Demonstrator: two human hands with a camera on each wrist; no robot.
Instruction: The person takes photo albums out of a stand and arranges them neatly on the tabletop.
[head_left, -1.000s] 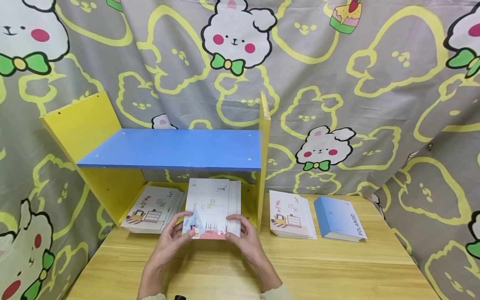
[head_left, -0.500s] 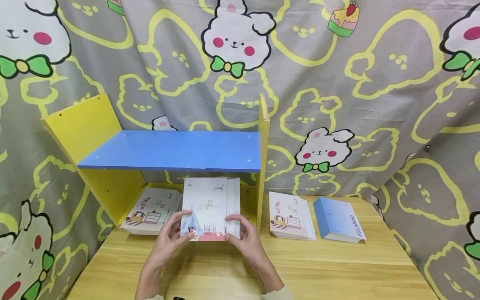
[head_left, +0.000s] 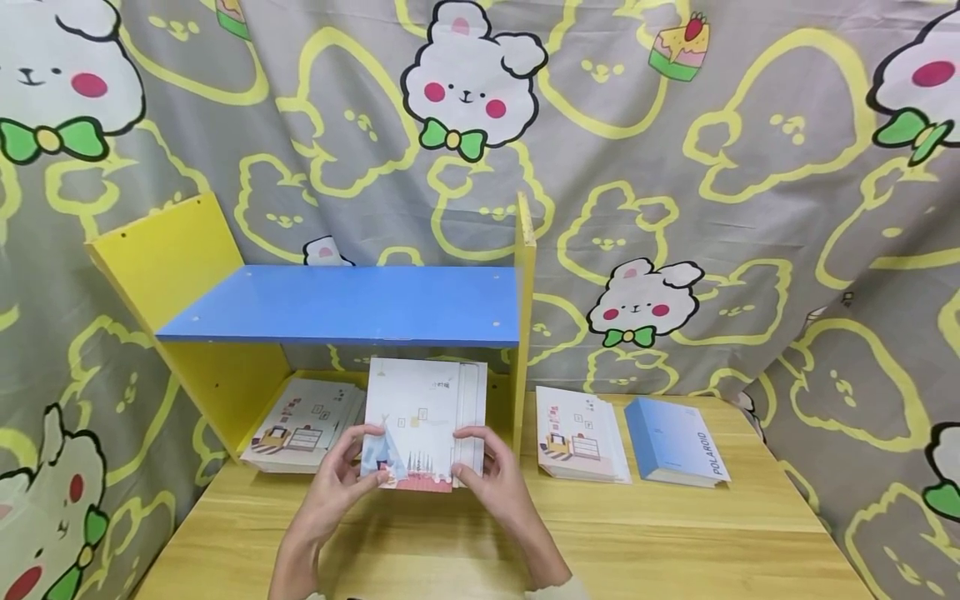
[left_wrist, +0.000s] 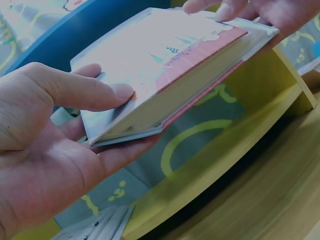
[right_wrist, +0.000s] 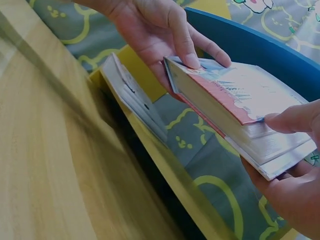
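Both hands hold up a thick hardcover book (head_left: 416,408) in front of the shelf's lower opening. Its pale cover shows a blue tent and a red-pink strip along the bottom. My left hand (head_left: 330,479) grips the left lower corner, thumb on the cover and fingers underneath, as the left wrist view shows. At the opposite corner my right hand (head_left: 498,479) pinches the book, thumb on top. In the right wrist view the page block (right_wrist: 255,142) and back cover stick out past the front cover on the right side. The book is tilted and off the table.
The yellow shelf (head_left: 191,267) with a blue board (head_left: 345,304) stands behind. A stack of pale books (head_left: 300,425) lies in its lower left. Outside, right of it, lie a similar pale book (head_left: 581,433) and a blue POLAROID book (head_left: 675,437) on the wooden table (head_left: 675,542).
The book has come slightly down toward me and tilted a little, with its right side showing a bit more past the front cover. Both hands keep their hold.
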